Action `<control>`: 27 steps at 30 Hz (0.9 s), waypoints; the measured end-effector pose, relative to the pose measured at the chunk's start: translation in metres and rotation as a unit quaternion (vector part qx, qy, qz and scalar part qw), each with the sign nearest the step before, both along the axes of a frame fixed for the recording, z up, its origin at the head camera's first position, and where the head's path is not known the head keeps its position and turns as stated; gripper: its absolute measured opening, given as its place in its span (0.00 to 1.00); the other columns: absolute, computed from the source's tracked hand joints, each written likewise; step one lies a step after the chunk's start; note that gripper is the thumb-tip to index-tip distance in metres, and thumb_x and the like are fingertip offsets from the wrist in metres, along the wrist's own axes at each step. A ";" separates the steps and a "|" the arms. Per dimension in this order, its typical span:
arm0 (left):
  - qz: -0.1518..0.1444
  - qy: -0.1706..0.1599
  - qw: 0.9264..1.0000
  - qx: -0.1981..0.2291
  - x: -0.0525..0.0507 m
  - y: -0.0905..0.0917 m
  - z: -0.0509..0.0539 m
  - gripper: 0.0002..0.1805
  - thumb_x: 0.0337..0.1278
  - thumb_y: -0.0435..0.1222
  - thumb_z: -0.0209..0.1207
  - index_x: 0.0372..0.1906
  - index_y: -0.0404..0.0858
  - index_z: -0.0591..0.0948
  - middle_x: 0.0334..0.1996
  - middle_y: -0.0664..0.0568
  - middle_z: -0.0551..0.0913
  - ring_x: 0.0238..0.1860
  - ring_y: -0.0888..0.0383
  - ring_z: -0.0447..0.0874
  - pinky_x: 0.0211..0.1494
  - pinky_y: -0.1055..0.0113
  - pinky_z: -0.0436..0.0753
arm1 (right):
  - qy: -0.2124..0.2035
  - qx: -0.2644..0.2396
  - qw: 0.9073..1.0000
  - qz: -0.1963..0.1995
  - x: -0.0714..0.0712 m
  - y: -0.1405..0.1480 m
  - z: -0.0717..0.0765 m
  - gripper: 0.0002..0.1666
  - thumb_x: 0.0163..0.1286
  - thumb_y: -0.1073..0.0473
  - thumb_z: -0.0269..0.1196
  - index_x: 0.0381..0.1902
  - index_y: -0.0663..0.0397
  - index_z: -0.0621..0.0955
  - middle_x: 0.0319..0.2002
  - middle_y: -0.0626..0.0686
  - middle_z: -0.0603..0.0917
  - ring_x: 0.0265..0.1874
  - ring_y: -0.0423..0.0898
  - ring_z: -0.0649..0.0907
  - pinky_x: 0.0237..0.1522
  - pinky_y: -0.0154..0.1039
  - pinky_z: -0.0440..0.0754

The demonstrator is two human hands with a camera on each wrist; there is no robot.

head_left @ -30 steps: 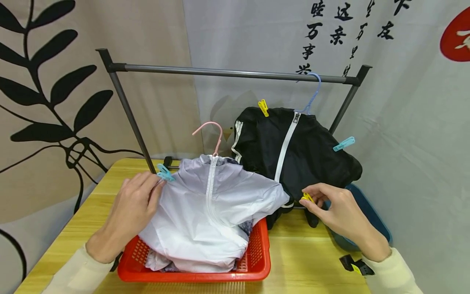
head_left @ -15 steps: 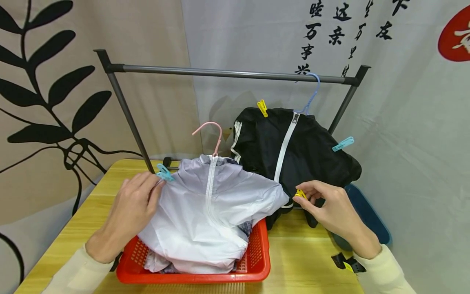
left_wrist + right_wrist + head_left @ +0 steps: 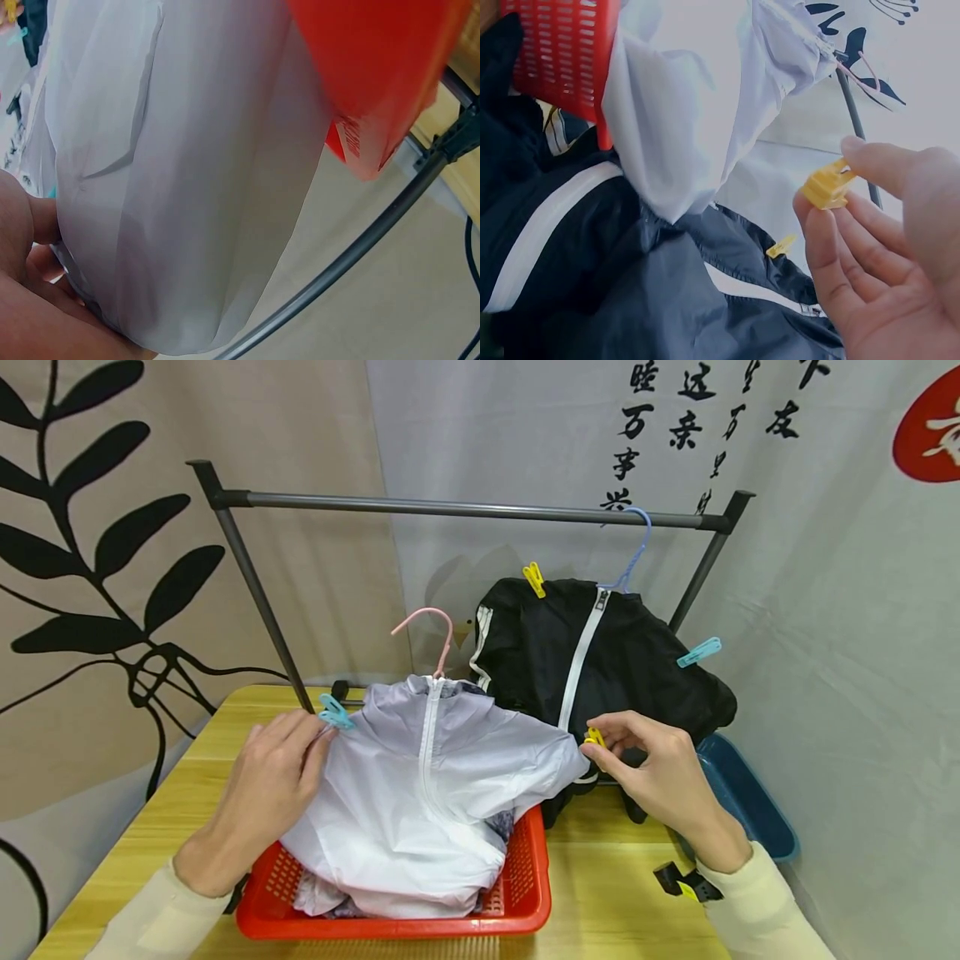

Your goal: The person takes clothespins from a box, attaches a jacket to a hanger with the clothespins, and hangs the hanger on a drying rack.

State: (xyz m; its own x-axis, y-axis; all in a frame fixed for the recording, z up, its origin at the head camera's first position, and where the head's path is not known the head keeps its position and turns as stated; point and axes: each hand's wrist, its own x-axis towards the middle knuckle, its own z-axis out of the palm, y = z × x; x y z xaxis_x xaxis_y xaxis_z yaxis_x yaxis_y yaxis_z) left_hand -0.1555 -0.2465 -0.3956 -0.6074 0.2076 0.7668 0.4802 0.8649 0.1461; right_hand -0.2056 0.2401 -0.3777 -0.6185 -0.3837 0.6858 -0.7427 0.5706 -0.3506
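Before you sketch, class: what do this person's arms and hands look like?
The left hand and right hand are gloveless. The left sleeve and right sleeve are pale cream, reaching the wrists. A black fitting with a yellow patch sits by the right sleeve, a dark edge by the left.

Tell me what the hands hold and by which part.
Left hand: pale jacket, by its edge beside the blue clothespin. Right hand: yellow clothespin; which end isn't clear.

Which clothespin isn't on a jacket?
The yellow clothespin in the right hand. The other yellow peg and right blue peg are on the black jacket; the left blue peg, on the pale jacket.
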 end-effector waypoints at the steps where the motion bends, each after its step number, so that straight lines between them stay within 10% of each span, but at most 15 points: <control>1: -0.001 0.001 1.000 0.000 0.000 0.000 0.000 0.02 0.78 0.28 0.69 0.48 0.34 0.90 0.40 0.43 0.91 0.43 0.42 0.90 0.41 0.58 0.68 | 0.000 -0.004 1.000 0.003 -0.001 -0.002 0.000 0.23 0.63 0.71 0.87 0.53 0.55 0.92 0.37 0.45 0.95 0.30 0.36 0.88 0.42 0.22 0.88; 27: -0.004 0.002 1.000 -0.002 0.001 -0.001 0.003 0.04 0.79 0.29 0.67 0.49 0.35 0.90 0.39 0.44 0.90 0.41 0.43 0.89 0.41 0.57 0.68 | -0.042 -0.114 0.990 0.068 -0.021 -0.053 0.009 0.24 0.71 0.73 0.81 0.63 0.62 0.91 0.46 0.55 0.98 0.43 0.50 0.97 0.56 0.26 0.91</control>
State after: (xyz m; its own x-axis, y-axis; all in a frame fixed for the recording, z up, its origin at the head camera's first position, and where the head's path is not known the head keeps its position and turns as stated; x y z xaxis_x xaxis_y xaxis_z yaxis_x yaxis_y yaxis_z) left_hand -0.1545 -0.2473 -0.3930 -0.6030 0.2158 0.7680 0.4872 0.8620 0.1403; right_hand -0.2265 0.1871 -0.3684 -0.6300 -0.3076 0.7131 -0.7701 0.3660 -0.5225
